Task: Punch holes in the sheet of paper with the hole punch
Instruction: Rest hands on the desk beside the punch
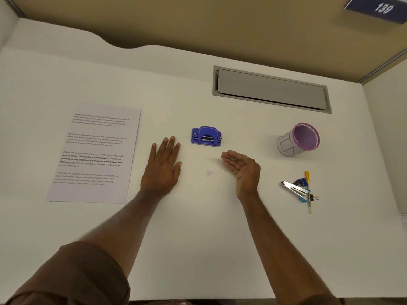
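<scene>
Neither hand grips anything: the left hand (pixel 164 166) lies flat, palm down, fingers spread on the white desk (pixel 198 227); the right hand (pixel 242 168) stands on its edge, fingers loosely extended and empty. One blue hole punch (pixel 206 136) sits just beyond and between them, touching neither. One printed sheet of paper (pixel 97 155) lies well left of the punch. Right of the punch: one pen cup (pixel 297 139) lying tilted, one stapler (pixel 295 189), one yellow-handled screwdriver (pixel 308 190).
</scene>
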A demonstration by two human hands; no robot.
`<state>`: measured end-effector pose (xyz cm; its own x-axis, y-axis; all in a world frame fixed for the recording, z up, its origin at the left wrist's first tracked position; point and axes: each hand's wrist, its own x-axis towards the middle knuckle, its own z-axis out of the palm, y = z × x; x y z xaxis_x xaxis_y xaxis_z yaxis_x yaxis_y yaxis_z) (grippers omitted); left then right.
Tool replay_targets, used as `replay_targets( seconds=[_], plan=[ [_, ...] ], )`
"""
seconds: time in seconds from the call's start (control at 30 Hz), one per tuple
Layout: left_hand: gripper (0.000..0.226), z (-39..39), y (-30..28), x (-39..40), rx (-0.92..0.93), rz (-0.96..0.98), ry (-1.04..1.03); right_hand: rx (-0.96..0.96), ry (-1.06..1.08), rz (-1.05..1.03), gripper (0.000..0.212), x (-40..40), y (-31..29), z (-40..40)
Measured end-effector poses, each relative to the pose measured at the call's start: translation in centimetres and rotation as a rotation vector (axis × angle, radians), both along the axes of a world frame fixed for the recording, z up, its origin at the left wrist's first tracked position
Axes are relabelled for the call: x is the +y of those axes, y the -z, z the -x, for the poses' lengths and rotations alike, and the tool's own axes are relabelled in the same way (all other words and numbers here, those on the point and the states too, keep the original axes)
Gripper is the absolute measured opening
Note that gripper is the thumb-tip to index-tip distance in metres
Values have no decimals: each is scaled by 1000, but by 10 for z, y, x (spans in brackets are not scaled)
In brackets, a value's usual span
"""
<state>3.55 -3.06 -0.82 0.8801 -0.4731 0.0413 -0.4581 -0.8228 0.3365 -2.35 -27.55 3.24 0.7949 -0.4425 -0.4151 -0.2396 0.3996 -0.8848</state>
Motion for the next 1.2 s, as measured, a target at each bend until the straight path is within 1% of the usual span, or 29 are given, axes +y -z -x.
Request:
replay_targets(
  seconds=[0.07, 0.17, 0.3, 0.4, 0.47, 0.5, 0.57, 0.63, 0.7, 0.73, 0.77, 0.87, 0.93, 1.07, 1.13, 1.2],
  plan=[
    [59, 0, 0, 0, -4, 1, 6, -34, 79, 5, 45, 4, 4, 7],
    [60, 0, 1, 0, 3, -1, 6, -32, 100, -20, 44, 22, 6, 1],
    [60, 0, 1, 1, 7, -12, 7, -25, -49, -32, 43, 53, 6, -11],
    [61, 0, 0, 1, 9, -14, 9, -21, -169, -45, 43, 61, 2, -13],
    [60, 0, 1, 1, 8, -8, 7, -46, -153, -35, 44, 54, -2, -11],
    [60, 0, 1, 1, 6, -4, 6, -57, -132, 6, 43, 48, -4, -9],
    [60, 0, 1, 1, 6, -1, 8, -57, -140, 206, 38, 36, -6, 3],
    [61, 0, 2, 1, 6, -6, 10, -13, -220, 579, 27, 26, -4, 19],
    [61, 0, 2, 1, 6, -2, 8, 4, -362, 993, 22, 21, -1, 32],
    [60, 0, 2, 1, 3, 4, 6, -3, -443, 1136, 22, 21, 0, 35],
    [60, 0, 2, 1, -1, 11, 5, -9, -536, 1235, 25, 22, 0, 36],
    [59, 0, 3, 0, -4, 10, 7, -47, -847, 1438, 32, 25, -4, 27],
    [60, 0, 2, 0, 1, 9, 9, -104, -966, 1499, 31, 23, -8, 17],
    [60, -1, 1, 0, 13, 11, 8, -186, -1106, 1623, 28, 19, -11, 4],
    [60, 0, 1, 0, 9, 9, 8, -191, -1148, 1660, 29, 17, -10, 4],
    [60, 0, 1, 0, 4, 21, 8, -198, -1163, 1687, 25, 17, -9, 7]
  ],
)
